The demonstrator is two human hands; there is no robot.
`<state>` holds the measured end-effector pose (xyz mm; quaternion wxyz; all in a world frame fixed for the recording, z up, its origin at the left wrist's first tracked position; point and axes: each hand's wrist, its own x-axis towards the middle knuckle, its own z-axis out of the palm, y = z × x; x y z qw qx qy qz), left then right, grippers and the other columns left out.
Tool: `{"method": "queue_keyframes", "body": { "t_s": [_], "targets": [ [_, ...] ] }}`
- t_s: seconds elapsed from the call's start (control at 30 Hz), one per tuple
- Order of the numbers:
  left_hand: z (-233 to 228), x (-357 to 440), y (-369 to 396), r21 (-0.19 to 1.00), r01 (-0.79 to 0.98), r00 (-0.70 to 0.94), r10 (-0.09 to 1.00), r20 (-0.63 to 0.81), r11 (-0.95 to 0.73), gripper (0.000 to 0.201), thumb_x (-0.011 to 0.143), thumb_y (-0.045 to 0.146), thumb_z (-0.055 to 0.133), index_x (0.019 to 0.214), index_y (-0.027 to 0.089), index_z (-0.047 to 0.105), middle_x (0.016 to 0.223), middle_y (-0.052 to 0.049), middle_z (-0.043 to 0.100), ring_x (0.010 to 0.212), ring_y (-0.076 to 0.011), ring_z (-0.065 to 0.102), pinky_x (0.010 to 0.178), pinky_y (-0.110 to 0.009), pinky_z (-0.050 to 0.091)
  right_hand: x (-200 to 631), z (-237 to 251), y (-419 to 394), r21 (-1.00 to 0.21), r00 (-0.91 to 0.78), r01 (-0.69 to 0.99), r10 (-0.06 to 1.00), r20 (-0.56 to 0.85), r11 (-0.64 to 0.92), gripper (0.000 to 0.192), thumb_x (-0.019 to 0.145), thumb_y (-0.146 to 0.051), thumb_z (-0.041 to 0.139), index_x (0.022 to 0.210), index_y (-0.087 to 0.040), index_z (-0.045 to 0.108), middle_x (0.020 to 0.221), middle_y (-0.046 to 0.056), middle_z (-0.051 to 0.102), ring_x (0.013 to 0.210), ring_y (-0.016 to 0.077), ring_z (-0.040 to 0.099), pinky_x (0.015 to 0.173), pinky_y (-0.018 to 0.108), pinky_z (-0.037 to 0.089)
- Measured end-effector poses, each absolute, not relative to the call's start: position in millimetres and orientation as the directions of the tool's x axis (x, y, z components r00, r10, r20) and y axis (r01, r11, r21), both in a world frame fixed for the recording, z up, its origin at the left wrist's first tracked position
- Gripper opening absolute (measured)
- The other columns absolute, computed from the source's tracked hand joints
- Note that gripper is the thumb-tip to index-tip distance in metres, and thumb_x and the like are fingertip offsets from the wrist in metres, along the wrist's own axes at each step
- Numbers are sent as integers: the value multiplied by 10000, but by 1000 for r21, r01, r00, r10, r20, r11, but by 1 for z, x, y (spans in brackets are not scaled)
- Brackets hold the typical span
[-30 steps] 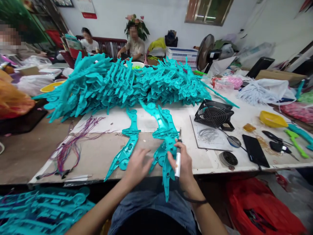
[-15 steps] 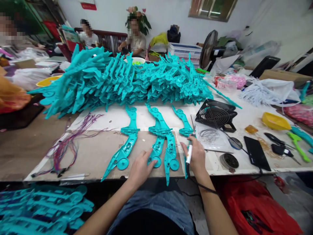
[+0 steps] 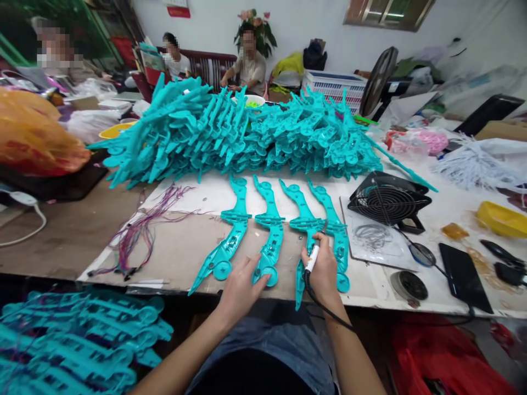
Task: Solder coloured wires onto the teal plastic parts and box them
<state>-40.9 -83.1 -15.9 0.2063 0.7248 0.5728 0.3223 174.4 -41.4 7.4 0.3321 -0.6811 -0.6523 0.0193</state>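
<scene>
My left hand (image 3: 242,288) grips the lower end of a teal plastic shell (image 3: 269,241), its fingers and thumb around the edge near the round disc. In my right hand (image 3: 323,269) is a soldering iron (image 3: 312,259) with a white handle and black cord, held like a pen. Its tip points up over the third teal shell (image 3: 300,206), whose lower part is partly covered by the hand. The fourth shell (image 3: 335,219) lies just right of it, partly hidden by my wrist. On the far left of the row rests another shell (image 3: 234,230).
Behind the row is a tall heap of teal shells (image 3: 247,137). Coloured wires (image 3: 138,236) lie left; a black fan (image 3: 385,200), round tin (image 3: 409,285) and phone (image 3: 463,277) lie right. More shells (image 3: 74,345) sit below the table's left edge. Several people sit beyond.
The two middle shells, overlapping before, now lie apart, the left one shifted left with my left hand. My right hand with the iron has moved left, onto the third shell. The view has turned left.
</scene>
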Motion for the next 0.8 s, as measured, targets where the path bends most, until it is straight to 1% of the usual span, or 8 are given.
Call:
{"method": "queue_keyframes", "body": {
  "t_s": [0.2, 0.3, 0.4, 0.5, 0.6, 0.7, 0.77, 0.8],
  "targets": [
    [-17, -50, -70, 652, 725, 137, 974, 180, -222, 419, 901, 376, 554, 1275, 189, 590, 991, -86, 614, 951, -234, 633, 844, -347, 519, 164, 14, -37, -294, 90, 956, 937, 338, 15, 333, 880, -353, 509, 1167, -183, 515, 998, 135, 649, 965, 292, 590, 742, 376, 454],
    [-7, -57, -61, 601, 761, 155, 968, 197, -244, 433, 885, 387, 576, 1275, 201, 594, 1050, -107, 590, 1015, -256, 605, 892, -382, 509, 187, 18, -34, -221, -14, 968, 897, 442, 124, 297, 896, -406, 497, 1104, -199, 542, 1084, 141, 651, 1112, 307, 566, 868, 443, 447],
    [5, -70, -54, 540, 794, 133, 947, 292, -278, 481, 889, 453, 566, 1297, 199, 585, 1240, -165, 537, 1188, -314, 517, 1004, -471, 439, 222, 15, -28, -214, -61, 953, 831, 553, 212, 367, 890, -521, 463, 1041, -197, 546, 1150, 153, 644, 1222, 326, 524, 980, 510, 405],
    [9, -81, -39, 489, 836, 95, 944, 316, -248, 621, 847, 550, 597, 1351, 192, 541, 1477, -205, 372, 1379, -388, 333, 1082, -565, 336, 244, 3, -9, -256, -8, 954, 865, 502, 158, 617, 800, -729, 410, 1083, -194, 529, 1191, 192, 623, 1184, 392, 552, 921, 579, 433],
    [1, -84, -14, 475, 849, 144, 966, 216, -233, 784, 778, 609, 656, 1392, 149, 493, 1512, -246, 332, 1413, -398, 298, 1108, -574, 305, 242, -8, 15, -250, 39, 966, 926, 376, 61, 749, 702, -841, 396, 1126, -236, 518, 1199, 214, 612, 1120, 440, 587, 863, 636, 442],
    [-6, -83, 6, 493, 832, 179, 964, 198, -256, 887, 717, 646, 695, 1400, 121, 484, 1523, -270, 302, 1418, -419, 288, 1133, -568, 275, 234, -9, 28, -266, 53, 963, 937, 345, 44, 784, 626, -885, 428, 1113, -280, 534, 1118, 222, 635, 1065, 476, 605, 790, 657, 454],
    [-5, -94, 11, 527, 802, 163, 953, 257, -280, 935, 690, 640, 723, 1419, 117, 457, 1528, -269, 292, 1421, -410, 289, 1132, -543, 298, 235, -6, 28, -292, 46, 954, 929, 367, 68, 771, 597, -870, 494, 1119, -306, 550, 1086, 231, 647, 1013, 481, 622, 712, 637, 468],
    [-1, -106, 12, 544, 790, 134, 946, 296, -282, 899, 709, 607, 725, 1418, 125, 453, 1523, -256, 311, 1417, -387, 307, 1126, -523, 321, 237, -5, 27, -302, 41, 949, 917, 397, 88, 748, 601, -844, 533, 1132, -318, 557, 1076, 237, 651, 981, 475, 633, 676, 620, 470]
  ]
}}
